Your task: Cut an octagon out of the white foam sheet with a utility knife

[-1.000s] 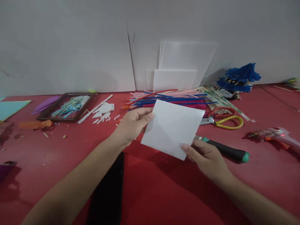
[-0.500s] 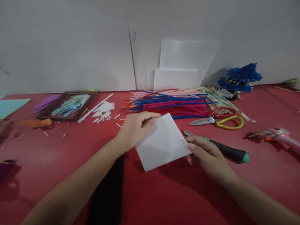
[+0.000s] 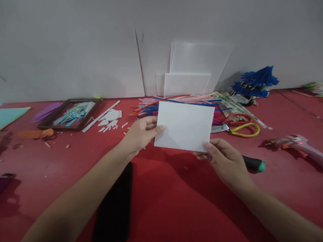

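A white rectangular foam board piece (image 3: pixel 185 126) is held up above the red table, its flat face toward me. My left hand (image 3: pixel 140 134) pinches its left edge, thumb in front and fingers behind. At the lower right corner, my right hand (image 3: pixel 223 158) grips it the same way. Behind the board lies a bundle of coloured pipe cleaners (image 3: pixel 148 106), partly covered by it. Scissors with red and yellow handles (image 3: pixel 243 129) rest to the right. Past my right hand shows the black and green handle of a tool (image 3: pixel 254 164); its other end is hidden.
White boards (image 3: pixel 188 84) lean on the wall. A hot glue gun (image 3: pixel 295 144) lies at right, with a blue-roofed model (image 3: pixel 257 82) farther back. On the left are a brown frame (image 3: pixel 84 126) with scraps and white offcuts (image 3: pixel 111 116). A black flat device (image 3: pixel 114 205) lies in front.
The board has been raised and turned from a tilted diamond angle to nearly level, facing me. My left hand has shifted down to its left edge; my right hand still holds the right corner.
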The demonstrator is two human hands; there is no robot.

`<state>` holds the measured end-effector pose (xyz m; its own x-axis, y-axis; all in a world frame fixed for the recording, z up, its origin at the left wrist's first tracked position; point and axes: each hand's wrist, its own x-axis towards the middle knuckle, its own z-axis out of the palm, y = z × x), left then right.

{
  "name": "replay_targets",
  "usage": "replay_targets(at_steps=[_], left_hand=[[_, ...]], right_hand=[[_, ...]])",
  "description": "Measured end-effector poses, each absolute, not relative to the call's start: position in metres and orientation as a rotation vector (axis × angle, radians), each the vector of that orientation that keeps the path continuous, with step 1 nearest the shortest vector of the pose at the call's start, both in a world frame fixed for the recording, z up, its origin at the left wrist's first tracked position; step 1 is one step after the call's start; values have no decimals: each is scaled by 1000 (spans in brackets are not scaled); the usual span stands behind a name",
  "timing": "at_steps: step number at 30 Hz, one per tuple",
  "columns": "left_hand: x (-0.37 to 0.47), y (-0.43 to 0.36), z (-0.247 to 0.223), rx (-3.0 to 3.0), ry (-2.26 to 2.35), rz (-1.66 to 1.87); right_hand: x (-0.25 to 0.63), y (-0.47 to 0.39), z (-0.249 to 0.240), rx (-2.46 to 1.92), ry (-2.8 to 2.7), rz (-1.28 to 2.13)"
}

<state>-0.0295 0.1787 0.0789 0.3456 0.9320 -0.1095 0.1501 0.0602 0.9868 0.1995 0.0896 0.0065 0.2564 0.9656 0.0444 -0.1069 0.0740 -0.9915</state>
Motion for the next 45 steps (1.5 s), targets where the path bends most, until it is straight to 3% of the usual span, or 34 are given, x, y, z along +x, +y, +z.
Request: replay_targets(at_steps=[35, 41, 45], left_hand=[[-34, 177, 76, 1719, 1241, 587], [-31, 162, 79, 2047, 1387, 492], [-19, 129, 84, 2243, 1268, 278]], right_hand=[[199, 82, 16, -1344, -1238, 1091], [214, 84, 25, -1503, -1554, 1142], [222, 83, 30, -1588, -1846, 970]])
